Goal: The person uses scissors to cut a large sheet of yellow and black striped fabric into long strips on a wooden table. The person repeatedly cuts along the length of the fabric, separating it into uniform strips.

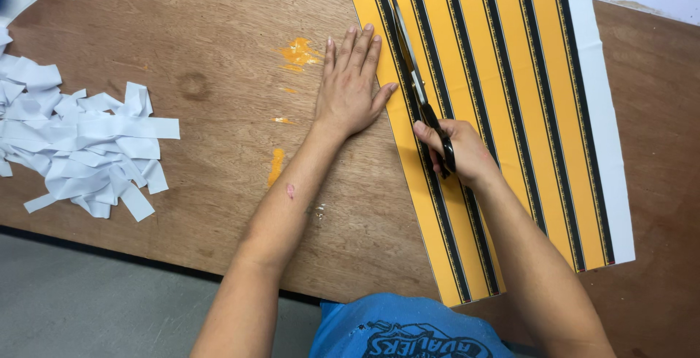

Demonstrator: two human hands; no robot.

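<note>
You wear a bright blue shirt (408, 327) with a dark printed graphic across the front. Both your forearms are bare, no sleeves reaching them. Above the shirt, your left forearm (284, 205) carries a small reddish mark.

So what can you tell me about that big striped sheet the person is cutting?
The striped sheet looks like printed paper or thin fabric: orange bands between black stripes, with a white margin on its right edge. It lies flat, slightly slanted, on the wooden table, its near end reaching the table's edge. The left hand presses flat on its left edge, while the right hand works long scissors along a black stripe.
</note>
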